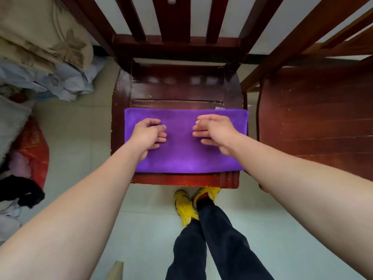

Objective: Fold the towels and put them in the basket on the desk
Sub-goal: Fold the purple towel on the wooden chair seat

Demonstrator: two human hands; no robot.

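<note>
A purple towel [187, 156], folded into a wide rectangle, lies flat on the seat of a dark red wooden chair [177, 89]. Both my hands rest on top of it. My left hand [148, 136] lies on the towel's left half with its fingers slightly bent and pointing right. My right hand [215, 132] lies on the right half, fingers fairly straight and pointing left. Neither hand grips the cloth. No basket or desk is in view.
A second wooden chair [314, 122] stands close on the right. Piled bedding and clothes [40, 57] and a red bag [34, 150] crowd the left. My legs and yellow shoes [191, 205] stand on pale floor tiles in front of the chair.
</note>
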